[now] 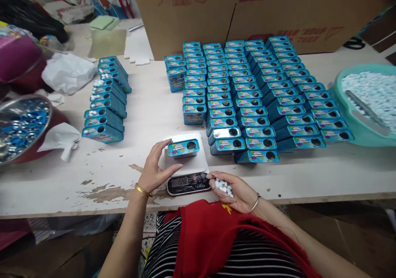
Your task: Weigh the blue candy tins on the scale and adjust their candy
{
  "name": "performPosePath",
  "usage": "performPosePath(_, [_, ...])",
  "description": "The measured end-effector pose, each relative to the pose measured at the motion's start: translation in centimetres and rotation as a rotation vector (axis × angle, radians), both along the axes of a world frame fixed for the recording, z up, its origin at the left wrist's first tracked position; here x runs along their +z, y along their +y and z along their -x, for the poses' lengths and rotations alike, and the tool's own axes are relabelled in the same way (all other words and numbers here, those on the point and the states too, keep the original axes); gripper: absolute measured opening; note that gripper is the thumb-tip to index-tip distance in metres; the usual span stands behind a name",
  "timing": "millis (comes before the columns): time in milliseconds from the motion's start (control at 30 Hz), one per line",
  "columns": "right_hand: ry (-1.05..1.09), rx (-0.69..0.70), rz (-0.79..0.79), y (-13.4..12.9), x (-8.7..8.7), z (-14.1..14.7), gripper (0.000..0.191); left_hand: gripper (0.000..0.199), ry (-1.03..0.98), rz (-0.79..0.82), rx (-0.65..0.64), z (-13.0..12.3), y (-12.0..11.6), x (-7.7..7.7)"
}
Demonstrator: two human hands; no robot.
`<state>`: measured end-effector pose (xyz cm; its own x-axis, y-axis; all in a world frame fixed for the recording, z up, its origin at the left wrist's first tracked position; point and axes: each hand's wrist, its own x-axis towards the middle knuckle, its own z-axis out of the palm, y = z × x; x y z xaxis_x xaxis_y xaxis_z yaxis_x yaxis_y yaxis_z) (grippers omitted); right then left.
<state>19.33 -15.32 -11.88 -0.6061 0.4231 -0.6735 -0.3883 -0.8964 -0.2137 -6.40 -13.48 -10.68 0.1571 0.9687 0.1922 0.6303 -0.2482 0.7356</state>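
A blue tin (183,147) with a round hole in its lid stands on a white kitchen scale (202,158), whose display appears to read 154.8. My left hand (154,166) is open beside the tin, thumb and fingers apart; its fingertips are at the tin's left corner, and I cannot tell if they touch. Palm up, my right hand (239,191) is cupped around a small heap of white candies (224,187). Its fingertips are by the right end of the scale's dark control panel (188,183).
Rows of blue tins (250,111) fill the table's middle and right. More tins (103,129), some topped with white candies, stand at left. A bowl of blue and silver caps (26,125) is far left; a turquoise basin (352,125) of candies is right. A cardboard box (201,26) stands behind.
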Motion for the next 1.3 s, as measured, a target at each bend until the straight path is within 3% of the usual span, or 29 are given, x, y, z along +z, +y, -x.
performPosePath(67, [-0.008,0.004,-0.031,0.0,-0.2,0.2,0.017,0.066,-0.011,-0.013,-0.01,-0.3,0.4,-0.2])
performPosePath(267, [-0.056,0.012,-0.091,0.0,-0.2,0.3,0.021,0.034,-0.046,-0.027,-0.03,-0.6,1.3,-0.7])
performPosePath(433, [-0.095,0.015,-0.09,-0.1,-0.5,0.0,0.024,0.065,-0.234,0.071,-0.057,1.3,1.1,0.0])
performPosePath(533, [-0.097,0.009,-0.108,-0.3,-0.6,-0.2,0.024,0.057,-0.418,0.034,0.089,3.1,1.0,0.3])
performPosePath(633, [-0.124,0.002,-0.127,-0.4,-0.8,-0.6,0.026,0.037,-0.37,0.015,0.343,4.3,1.0,0.1])
performPosePath(733, [-0.171,-0.005,-0.119,-0.4,-1.2,-1.1,0.03,0.035,-0.328,0.061,0.433,4.7,1.0,-0.5])
performPosePath(967, [-0.219,0.016,-0.102,0.0,-1.9,-1.9,0.038,0.033,-0.272,0.168,0.399,4.8,1.1,-2.1])
performPosePath(1300, [-0.229,0.086,-0.101,0.2,-3.1,-2.3,0.042,0.03,-0.17,0.215,0.327,4.9,2.5,-2.8])
